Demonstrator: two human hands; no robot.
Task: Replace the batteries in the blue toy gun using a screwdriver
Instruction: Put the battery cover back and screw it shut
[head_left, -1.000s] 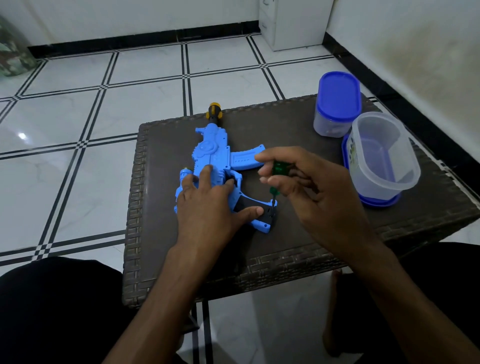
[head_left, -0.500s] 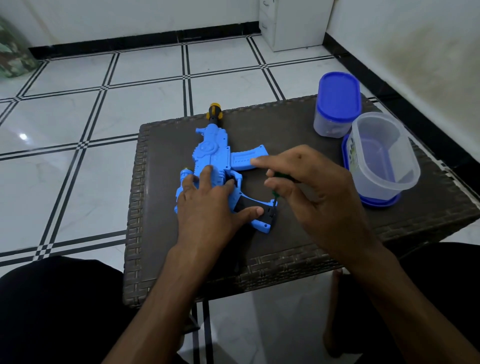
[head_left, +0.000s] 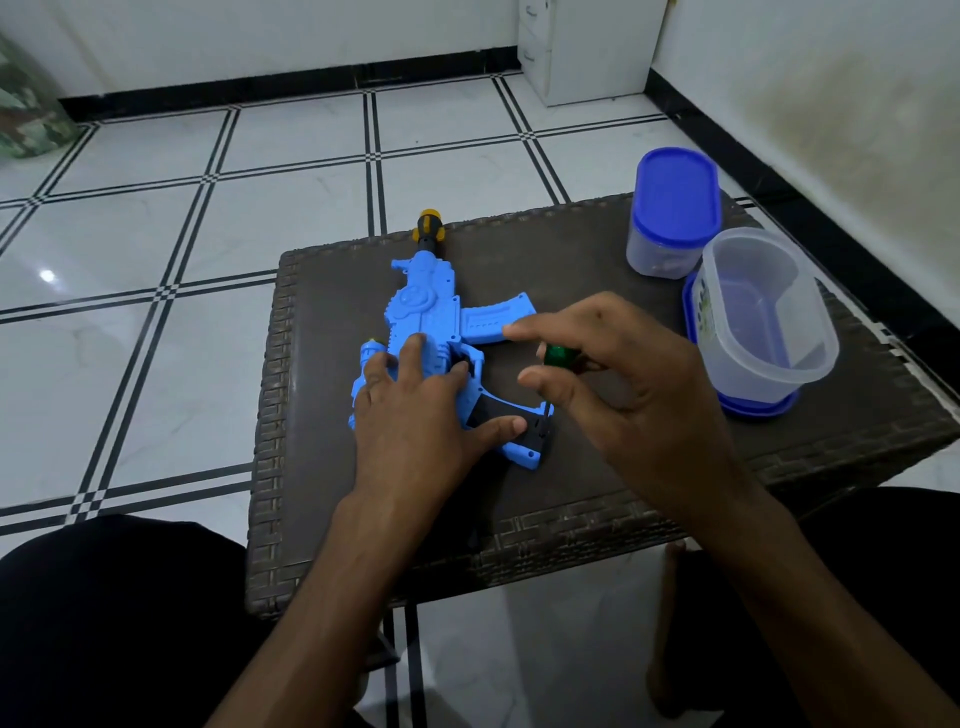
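Your blue toy gun (head_left: 423, 317) lies flat on the counter (head_left: 597, 483), long axis running away from you, muzzle far. Your left hand (head_left: 415, 410) presses it, fingers (head_left: 410, 353) spread; your right hand (head_left: 623, 384) pinches the screwdriver (head_left: 558, 356) upright over the grip.

Plastic things on a woven worktop, over glossy tile.

The toy gun (head_left: 423, 306) is smooth blue plastic with a matt black grip; the screwdriver (head_left: 558, 357) has a shiny, see-through green plastic handle. The worktop (head_left: 322, 415) looks like dark, rough woven wicker. Two clear plastic tubs (head_left: 769, 312) carry glossy blue lids. The floor (head_left: 156, 249) is polished white tile.
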